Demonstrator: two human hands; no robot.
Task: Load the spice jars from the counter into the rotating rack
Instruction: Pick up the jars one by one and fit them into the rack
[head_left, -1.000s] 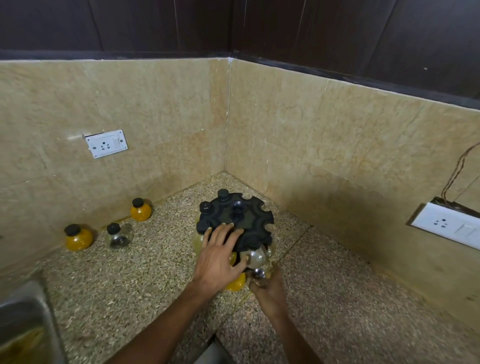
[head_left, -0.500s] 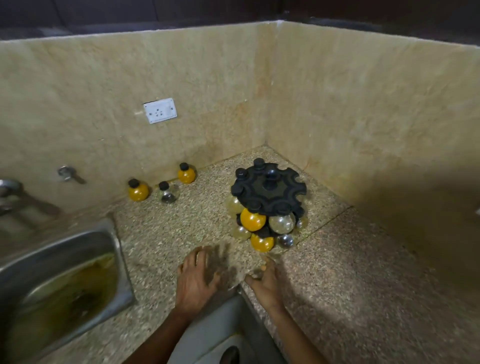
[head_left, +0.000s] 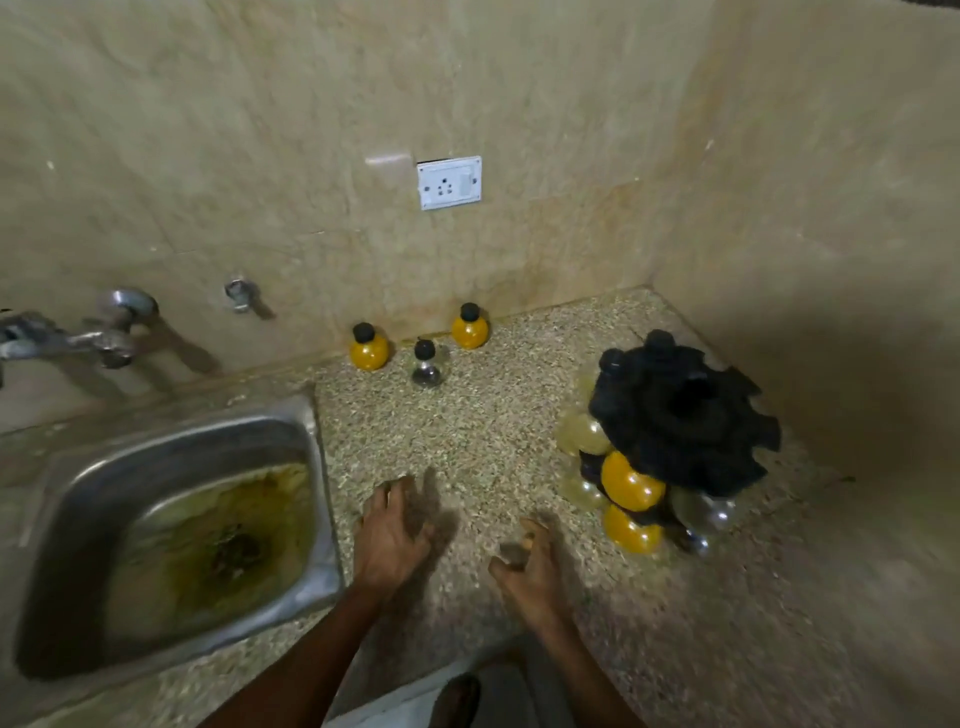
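The black rotating rack (head_left: 680, 415) stands at the right of the speckled counter (head_left: 478, 447), with several round jars hanging in it, some yellow, some clear. Three loose jars stand by the back wall: a yellow jar (head_left: 369, 349), a clear jar (head_left: 427, 365) and another yellow jar (head_left: 469, 328), all with black caps. My left hand (head_left: 395, 535) hovers over the counter near its front, fingers spread, holding nothing. My right hand (head_left: 527, 571) is beside it, left of the rack, fingers loosely curled and empty.
A steel sink (head_left: 171, 525) with dirty yellow water is sunk in the counter at the left. A tap (head_left: 62, 338) sticks out of the wall above it. A white wall socket (head_left: 449, 183) sits above the loose jars. Beige walls meet in a corner behind the rack.
Both hands have left the rack and drawn back toward the counter's front edge. The view has swung left and down, bringing the sink and tap in.
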